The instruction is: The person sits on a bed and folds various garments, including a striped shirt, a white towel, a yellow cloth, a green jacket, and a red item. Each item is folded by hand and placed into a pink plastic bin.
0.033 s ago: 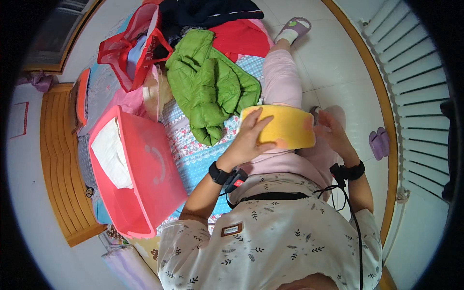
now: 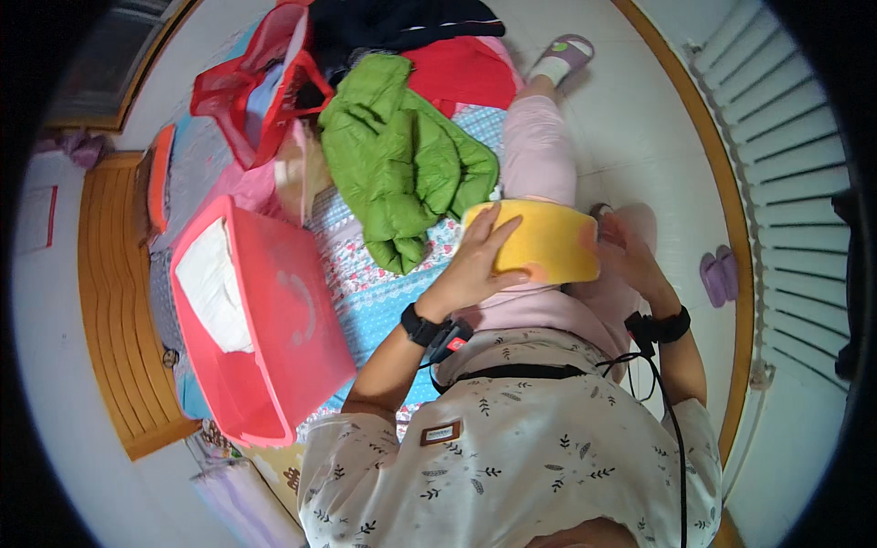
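A folded yellow cloth (image 2: pixel 553 245) with orange-pink patches rests over my thigh. My left hand (image 2: pixel 477 260) lies on its left part, fingers stretched toward the far edge and thumb spread along the near side. At the cloth's right edge is my right hand (image 2: pixel 632 262), its fingers extended and slightly bent; whether they touch the edge is hard to make out. Just beyond my left hand, a green quilted jacket (image 2: pixel 393 164) lies crumpled on the bed.
On my left a pink plastic bin (image 2: pixel 297 315) leans tilted with white cloth (image 2: pixel 215 288) inside. Farther off are a red mesh bag (image 2: pixel 242 105), red clothing (image 2: pixel 461 73) and dark clothing (image 2: pixel 402 23). Purple slippers (image 2: pixel 719 276) stand on the floor near a white radiator (image 2: pixel 776 164).
The fingers of my right hand have come in closer to the cloth's right edge. My left hand stays on the cloth. The whole view has shifted slightly.
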Tool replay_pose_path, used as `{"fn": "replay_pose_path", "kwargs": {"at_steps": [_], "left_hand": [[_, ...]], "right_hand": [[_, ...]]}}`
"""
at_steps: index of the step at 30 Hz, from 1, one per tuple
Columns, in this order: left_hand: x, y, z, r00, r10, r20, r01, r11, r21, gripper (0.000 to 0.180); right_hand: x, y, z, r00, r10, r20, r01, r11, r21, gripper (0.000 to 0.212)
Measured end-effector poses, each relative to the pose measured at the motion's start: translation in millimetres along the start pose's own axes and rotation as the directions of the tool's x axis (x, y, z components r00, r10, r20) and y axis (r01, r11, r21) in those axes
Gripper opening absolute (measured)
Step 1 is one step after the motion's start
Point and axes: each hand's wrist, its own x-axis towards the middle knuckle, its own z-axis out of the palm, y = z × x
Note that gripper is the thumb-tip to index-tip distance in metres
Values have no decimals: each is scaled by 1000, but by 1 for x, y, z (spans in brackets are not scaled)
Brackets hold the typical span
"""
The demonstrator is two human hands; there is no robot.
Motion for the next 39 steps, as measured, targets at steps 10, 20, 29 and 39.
{"fn": "replay_pose_path", "kwargs": {"at_steps": [10, 20, 29, 39], "left_hand": [[-9, -49, -1, 762, -535, 365, 561, 264, -784, 68], [-6, -29, -29, 862, -464, 203, 286, 114, -951, 45], [-87, 51, -197, 734, -510, -449, 18, 676, -737, 55], [-193, 47, -383, 520, -422, -742, 137, 899, -415, 27]], "right_hand": [[13, 0, 35, 945, 120, 305, -265, 828, 494, 51], [-11, -63, 8, 998, -44, 37, 21, 886, 464, 38], [-4, -104, 24, 970, -109, 216, 4, 900, 435, 46], [7, -86, 40, 969, -4, 246, -108, 891, 441, 38]]}}
